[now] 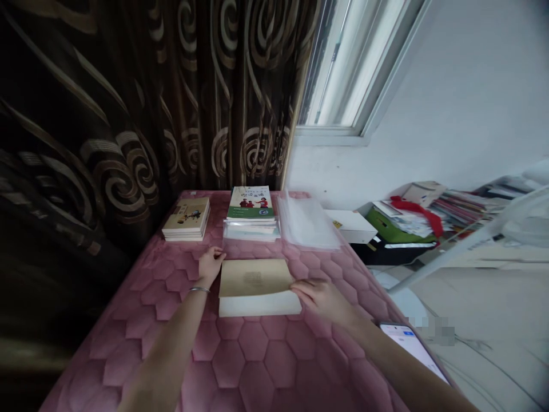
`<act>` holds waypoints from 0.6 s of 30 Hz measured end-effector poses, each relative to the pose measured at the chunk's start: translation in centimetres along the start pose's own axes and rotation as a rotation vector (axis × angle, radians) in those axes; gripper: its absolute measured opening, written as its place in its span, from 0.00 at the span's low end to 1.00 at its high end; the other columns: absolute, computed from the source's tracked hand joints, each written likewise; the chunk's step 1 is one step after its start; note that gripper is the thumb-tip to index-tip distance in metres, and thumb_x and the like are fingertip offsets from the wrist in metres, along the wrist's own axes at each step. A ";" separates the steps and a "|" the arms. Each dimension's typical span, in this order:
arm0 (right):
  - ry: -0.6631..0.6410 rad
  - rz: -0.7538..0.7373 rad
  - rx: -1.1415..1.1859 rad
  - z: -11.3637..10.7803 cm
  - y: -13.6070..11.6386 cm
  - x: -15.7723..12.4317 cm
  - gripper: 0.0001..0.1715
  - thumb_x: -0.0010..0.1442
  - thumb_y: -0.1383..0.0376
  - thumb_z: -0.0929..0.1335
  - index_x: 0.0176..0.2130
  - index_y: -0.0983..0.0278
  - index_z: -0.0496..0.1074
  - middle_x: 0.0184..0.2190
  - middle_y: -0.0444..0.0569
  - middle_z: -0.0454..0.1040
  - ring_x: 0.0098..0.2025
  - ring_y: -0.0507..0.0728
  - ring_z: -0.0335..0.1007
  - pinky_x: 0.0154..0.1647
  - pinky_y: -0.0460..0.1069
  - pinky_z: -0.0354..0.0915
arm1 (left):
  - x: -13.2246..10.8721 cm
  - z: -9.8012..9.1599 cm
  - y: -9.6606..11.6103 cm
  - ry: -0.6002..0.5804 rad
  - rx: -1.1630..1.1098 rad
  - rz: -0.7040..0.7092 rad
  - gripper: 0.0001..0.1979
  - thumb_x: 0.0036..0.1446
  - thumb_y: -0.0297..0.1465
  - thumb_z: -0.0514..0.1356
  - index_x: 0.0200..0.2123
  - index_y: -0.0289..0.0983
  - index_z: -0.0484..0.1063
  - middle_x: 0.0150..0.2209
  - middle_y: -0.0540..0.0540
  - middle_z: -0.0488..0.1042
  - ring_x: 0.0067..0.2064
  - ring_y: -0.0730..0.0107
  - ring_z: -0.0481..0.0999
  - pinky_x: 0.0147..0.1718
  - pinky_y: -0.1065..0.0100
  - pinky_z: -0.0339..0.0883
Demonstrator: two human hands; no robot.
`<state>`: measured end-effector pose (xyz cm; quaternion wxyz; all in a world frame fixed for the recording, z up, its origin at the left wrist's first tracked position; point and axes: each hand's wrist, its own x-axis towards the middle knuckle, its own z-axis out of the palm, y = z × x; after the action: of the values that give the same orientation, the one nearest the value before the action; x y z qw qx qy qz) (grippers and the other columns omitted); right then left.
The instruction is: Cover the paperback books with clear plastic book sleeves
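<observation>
A tan-covered book [256, 280] lies flat on a pink quilted pad [253, 366] with a hexagon stitch, a pale band of white pages showing below the cover's lower edge. A faint stamp-like mark sits in the middle of the cover. The person's right hand [321, 300] reaches in from the lower right, its fingers [298, 292] against the book's right edge. Its grip is partly closed, but the view does not show whether it is pinching the cover or only resting there. The left hand [210, 266] sits just beside the book's upper left corner, its grip loose and holding nothing, with a thin metal bracelet [199, 289] on that wrist.

Beyond the book, along the far edge of the pad, lie a stack of books [186, 220], a green-and-white book [250, 204] on a pile in clear plastic, and a clear plastic sleeve [305, 222]. A smartphone [412, 349] with a lit screen lies near the lower right edge. A dark swirl-patterned curtain [184, 86] hangs along the left, and a white box [351, 225] and a heap of books and papers [454, 209] stand off to the right.
</observation>
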<state>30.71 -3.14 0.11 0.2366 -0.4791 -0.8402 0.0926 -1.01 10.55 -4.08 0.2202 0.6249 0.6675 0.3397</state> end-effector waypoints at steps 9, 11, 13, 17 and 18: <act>0.434 0.214 0.080 -0.4 1.9 9.1 0.18 0.63 0.59 0.58 0.37 0.61 0.74 0.33 0.50 0.78 0.32 0.58 0.73 0.40 0.51 0.66 | -0.3 -1.0 -0.1 -0.005 -0.131 0.028 0.12 0.59 0.30 0.55 0.46 0.38 0.72 0.44 0.45 0.79 0.47 0.65 0.77 0.46 0.67 0.68; 0.481 0.266 0.143 -0.3 2.5 11.3 0.18 0.62 0.58 0.59 0.35 0.62 0.73 0.30 0.49 0.77 0.27 0.56 0.70 0.38 0.50 0.65 | -0.5 -1.4 -0.3 0.004 -0.140 0.022 0.15 0.63 0.34 0.49 0.45 0.37 0.73 0.46 0.42 0.78 0.50 0.63 0.75 0.48 0.66 0.67; 0.518 0.312 0.192 0.0 3.2 13.1 0.18 0.61 0.56 0.60 0.34 0.62 0.73 0.29 0.49 0.76 0.27 0.56 0.70 0.38 0.50 0.65 | -0.6 -1.6 -0.5 -0.012 -0.140 0.020 0.20 0.65 0.37 0.45 0.41 0.36 0.75 0.45 0.42 0.79 0.50 0.62 0.76 0.47 0.66 0.67; 0.539 0.361 0.265 0.7 4.5 15.3 0.22 0.60 0.52 0.60 0.39 0.64 0.73 0.29 0.49 0.77 0.25 0.55 0.70 0.34 0.49 0.67 | -1.0 -1.5 -0.3 -0.105 -0.129 0.087 0.18 0.61 0.41 0.52 0.31 0.37 0.76 0.36 0.47 0.80 0.41 0.64 0.78 0.41 0.70 0.68; 0.541 0.374 0.285 1.0 4.8 15.5 0.23 0.60 0.51 0.59 0.41 0.65 0.72 0.29 0.49 0.77 0.25 0.55 0.71 0.33 0.49 0.67 | -1.1 -1.5 -0.2 -0.124 -0.118 0.108 0.16 0.58 0.42 0.55 0.28 0.38 0.75 0.34 0.48 0.80 0.39 0.64 0.78 0.40 0.70 0.67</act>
<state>27.22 12.56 2.21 0.4937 -0.5940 -0.6236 0.1203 -2.05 9.19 -3.34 0.2791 0.6657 0.5967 0.3506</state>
